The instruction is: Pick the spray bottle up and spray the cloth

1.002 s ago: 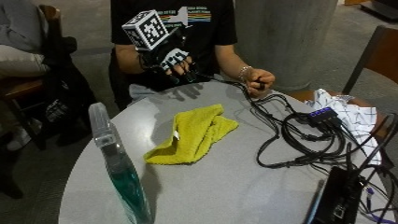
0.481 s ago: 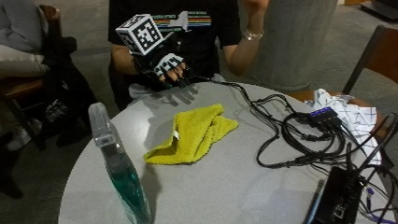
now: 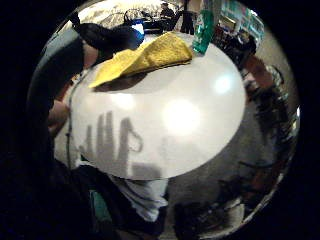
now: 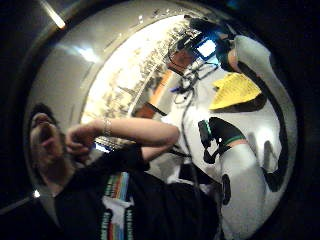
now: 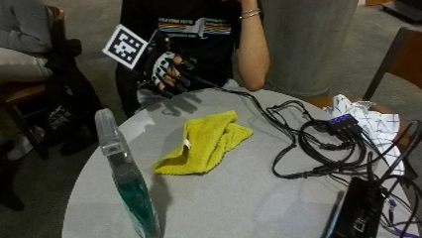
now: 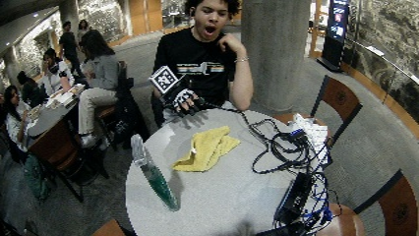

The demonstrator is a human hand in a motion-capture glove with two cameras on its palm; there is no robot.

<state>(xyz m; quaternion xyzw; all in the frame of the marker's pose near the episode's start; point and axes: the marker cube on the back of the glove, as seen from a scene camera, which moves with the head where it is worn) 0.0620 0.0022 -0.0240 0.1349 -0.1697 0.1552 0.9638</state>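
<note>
- The black-gloved right hand (image 5: 168, 72) hovers over the round grey tabletop (image 5: 264, 198), its grip spread, holding nothing.
- The tall clear plastic spray bottle with green liquid (image 5: 129, 183) stands well beyond it, past the crumpled yellow cloth (image 5: 204, 144).
- The bottle is probably rigid, smooth and top-heavy; take it at the neck.

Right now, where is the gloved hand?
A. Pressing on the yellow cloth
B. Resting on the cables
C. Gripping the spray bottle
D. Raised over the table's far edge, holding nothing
D: the gloved right hand hangs empty above the table edge, apart from the spray bottle and the yellow cloth.
</note>
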